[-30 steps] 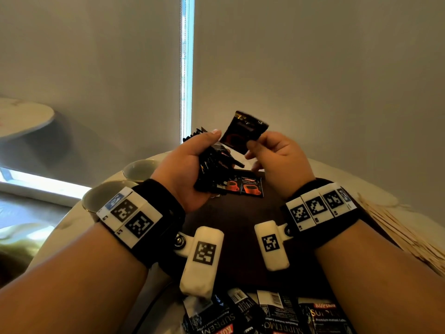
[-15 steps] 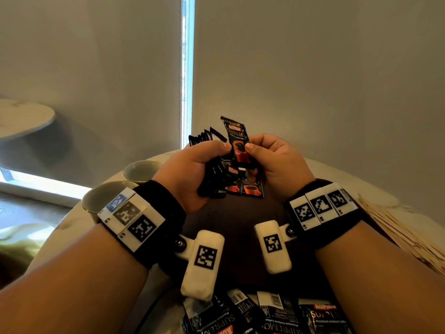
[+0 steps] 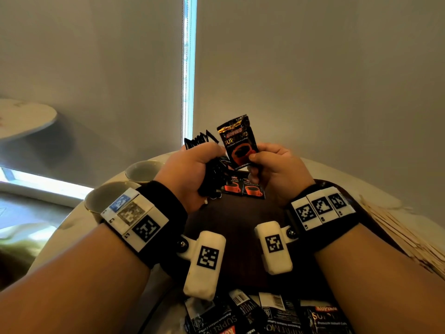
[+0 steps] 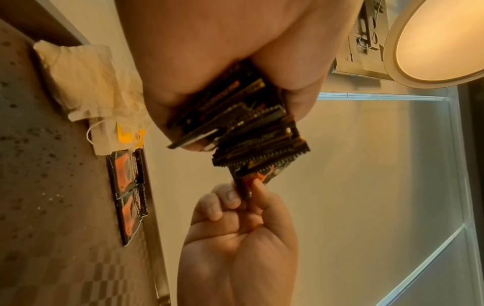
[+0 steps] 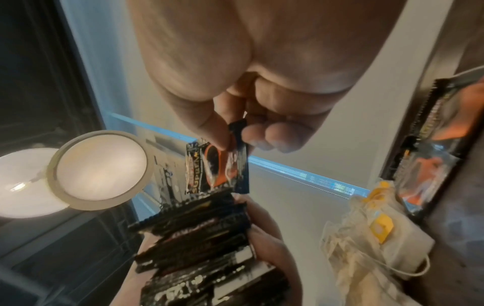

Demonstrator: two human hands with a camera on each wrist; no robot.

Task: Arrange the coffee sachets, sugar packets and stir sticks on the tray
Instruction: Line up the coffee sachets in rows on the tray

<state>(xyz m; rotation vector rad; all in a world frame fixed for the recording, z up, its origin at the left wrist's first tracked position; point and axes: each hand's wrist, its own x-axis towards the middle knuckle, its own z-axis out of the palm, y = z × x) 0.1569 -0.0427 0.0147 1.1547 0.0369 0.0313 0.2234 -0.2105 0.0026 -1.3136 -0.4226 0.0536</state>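
Above the far end of the dark tray (image 3: 238,227), my left hand (image 3: 192,169) grips a thick stack of black coffee sachets (image 3: 212,174) (image 4: 243,124) (image 5: 199,238). Beside it, my right hand (image 3: 272,165) pinches a single black and orange coffee sachet (image 3: 238,143) (image 5: 217,167) by its lower edge, holding it upright with its front toward me. Two coffee sachets (image 3: 243,189) (image 4: 128,192) lie side by side at the tray's far edge. Several more sachets (image 3: 265,312) lie loose in front of the tray. A pile of wooden stir sticks (image 3: 404,237) lies to the right.
Two cups (image 3: 142,171) (image 3: 101,198) stand on the round pale table at the left. Tea bags with yellow tags (image 4: 104,107) (image 5: 377,234) lie on the tray beside the two sachets. A wall and a bright window slit stand behind the table.
My right hand turned the single sachet from a tilted, edge-on position to upright and facing me, a little higher. My left hand kept hold of the stack and barely moved.
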